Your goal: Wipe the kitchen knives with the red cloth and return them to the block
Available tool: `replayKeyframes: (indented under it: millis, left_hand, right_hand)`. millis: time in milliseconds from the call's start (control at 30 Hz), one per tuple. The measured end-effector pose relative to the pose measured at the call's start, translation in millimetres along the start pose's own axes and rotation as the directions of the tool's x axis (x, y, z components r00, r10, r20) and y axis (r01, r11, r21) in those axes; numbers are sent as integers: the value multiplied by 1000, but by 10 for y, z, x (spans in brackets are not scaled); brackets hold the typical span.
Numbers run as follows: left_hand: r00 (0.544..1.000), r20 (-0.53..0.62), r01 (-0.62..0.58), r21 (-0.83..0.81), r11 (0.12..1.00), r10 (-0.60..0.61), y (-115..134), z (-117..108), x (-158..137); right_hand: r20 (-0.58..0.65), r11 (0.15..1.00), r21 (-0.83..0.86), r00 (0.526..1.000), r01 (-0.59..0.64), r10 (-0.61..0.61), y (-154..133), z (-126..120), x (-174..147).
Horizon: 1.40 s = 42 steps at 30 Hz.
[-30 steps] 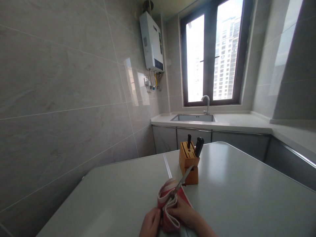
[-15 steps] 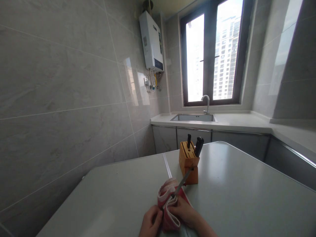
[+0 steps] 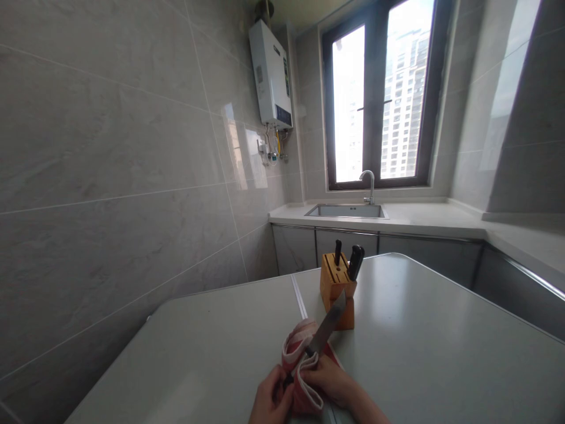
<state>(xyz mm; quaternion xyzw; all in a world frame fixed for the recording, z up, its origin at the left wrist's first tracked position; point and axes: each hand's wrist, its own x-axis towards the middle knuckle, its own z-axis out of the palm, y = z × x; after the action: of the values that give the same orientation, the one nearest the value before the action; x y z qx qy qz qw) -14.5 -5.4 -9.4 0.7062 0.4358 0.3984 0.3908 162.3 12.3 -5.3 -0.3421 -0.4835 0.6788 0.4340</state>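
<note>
A kitchen knife (image 3: 329, 324) points up and to the right, its broad blade in front of the wooden knife block (image 3: 338, 287). My left hand (image 3: 271, 396) is closed on the dark end of the knife's handle. A red and white towel (image 3: 296, 347) is folded around the handle, hiding most of it. My right hand (image 3: 333, 380) pinches the towel close to the base of the blade. Black handles of other knives (image 3: 355, 262) stick out of the block's top.
The block stands on a pale table (image 3: 212, 347) with a metal seam strip (image 3: 298, 297). Behind are a counter with a sink (image 3: 348, 211) and a faucet (image 3: 369, 182), below a window. A white water heater (image 3: 271, 76) hangs on the tiled wall.
The knife has rolled about its length: its blade was nearly edge-on and now shows its broad side. Both hands have stayed almost in place on the handle and towel.
</note>
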Motion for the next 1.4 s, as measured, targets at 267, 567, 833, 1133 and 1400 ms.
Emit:
replayKeyframes:
  millis: [267, 567, 833, 1133, 1400]
  left_hand:
    - [1000, 9, -4, -10, 1000, 4, -9, 0, 0]
    - [998, 56, -3, 19, 1000, 2, 64, -6, 2]
    - [993, -117, -11, 183, 983, 33, -134, 29, 3]
    - [1000, 5, 6, 81, 997, -6, -31, 33, 1]
    - [995, -73, 76, 39, 996, -73, -4, 25, -22]
  right_hand:
    - [-2, 1000, 1, 1000, -8, 8, -62, 19, -21]
    - [6, 997, -70, 999, -40, 41, -118, 35, -33]
    - [22, 999, -35, 999, 25, -25, -98, 50, -10]
    - [12, 1000, -12, 1000, -5, 5, -83, 47, -29]
    - [26, 999, -34, 1000, -4, 4, -31, 3, -8]
